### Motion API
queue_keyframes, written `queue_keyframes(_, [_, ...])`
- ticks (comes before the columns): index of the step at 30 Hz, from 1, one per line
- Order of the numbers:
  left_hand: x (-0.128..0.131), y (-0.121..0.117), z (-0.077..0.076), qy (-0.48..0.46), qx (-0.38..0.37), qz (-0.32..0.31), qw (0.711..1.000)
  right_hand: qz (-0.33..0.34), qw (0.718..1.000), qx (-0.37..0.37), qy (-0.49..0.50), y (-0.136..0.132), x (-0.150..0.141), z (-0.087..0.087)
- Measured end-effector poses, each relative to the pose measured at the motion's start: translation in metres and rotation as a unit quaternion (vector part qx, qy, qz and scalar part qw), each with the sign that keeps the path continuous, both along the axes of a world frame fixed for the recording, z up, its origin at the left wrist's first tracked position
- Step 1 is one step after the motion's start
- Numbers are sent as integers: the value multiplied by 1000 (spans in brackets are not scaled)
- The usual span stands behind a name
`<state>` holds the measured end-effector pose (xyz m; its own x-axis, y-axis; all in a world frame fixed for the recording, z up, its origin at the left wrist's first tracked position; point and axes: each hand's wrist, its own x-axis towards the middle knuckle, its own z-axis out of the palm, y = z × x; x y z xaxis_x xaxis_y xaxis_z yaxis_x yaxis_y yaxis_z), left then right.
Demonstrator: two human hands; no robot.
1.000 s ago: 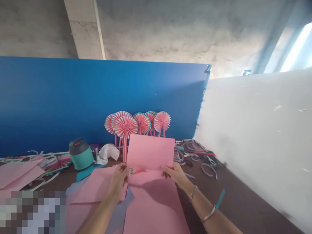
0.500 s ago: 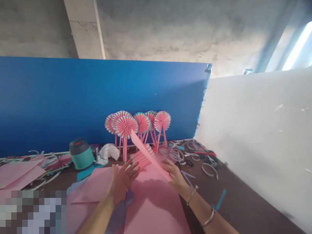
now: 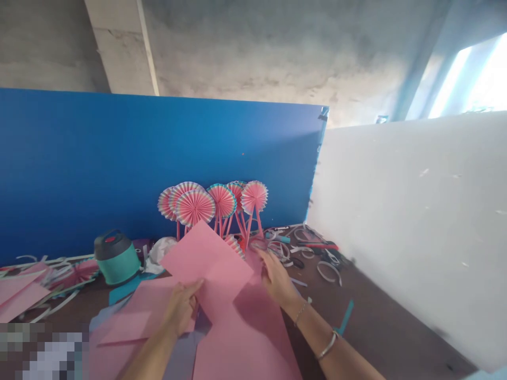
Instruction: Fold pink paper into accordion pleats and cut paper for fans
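Note:
A plain pink sheet of paper (image 3: 208, 253) is tilted up above the pink paper lying on the table. My left hand (image 3: 182, 305) pinches it at its lower left edge, index finger stretched along the sheet. Just past the sheet's right corner is my right hand (image 3: 276, 275), fingers loosely curved and apart, with nothing seen in them. Beneath both hands lies a long pink sheet (image 3: 249, 338). More pink paper (image 3: 144, 311) is stacked at the left. Behind the held sheet, a pleated pink paper piece (image 3: 235, 245) is mostly hidden.
Several pink paper fans (image 3: 195, 207) on sticks stand against the blue panel (image 3: 119, 158). A green and black container (image 3: 118, 256) stands at the left. Scissors (image 3: 331, 257), curled strips (image 3: 328, 273) and a blue strip (image 3: 346, 316) lie at the right, before a white wall (image 3: 404, 211).
The pink sheet has passed from my right hand to my left and now faces me flat. My left hand has closed on its edge. The view has turned slightly right.

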<state>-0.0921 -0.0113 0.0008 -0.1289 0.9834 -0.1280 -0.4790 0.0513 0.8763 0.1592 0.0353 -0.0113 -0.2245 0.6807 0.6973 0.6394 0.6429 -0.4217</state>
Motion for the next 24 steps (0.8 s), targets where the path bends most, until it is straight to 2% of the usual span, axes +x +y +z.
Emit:
queue_keyframes(3, [-7, 5, -3, -13, 51, 48, 997, -37, 992, -80, 87, 14, 12, -4])
queue_keyframes(6, [-8, 5, -5, -14, 55, 33, 998, -16, 976, -160, 148, 16, 13, -3])
queue_keyframes(12, [-6, -5, -3, 8, 37, -94, 995, 111, 925, -268, 244, -5, -6, 15])
queue_keyframes(15, [-6, -9, 2, 37, 10, -173, 984, 133, 900, -289, 298, -7, -7, 18])
queue_keyframes(20, [-1, -14, 8, 68, 36, -256, 964, 169, 846, -347, 368, -2, -5, 13])
queue_keyframes(24, [4, -14, 6, 98, 32, -297, 949, 155, 838, -377, 363, -4, -4, 14])
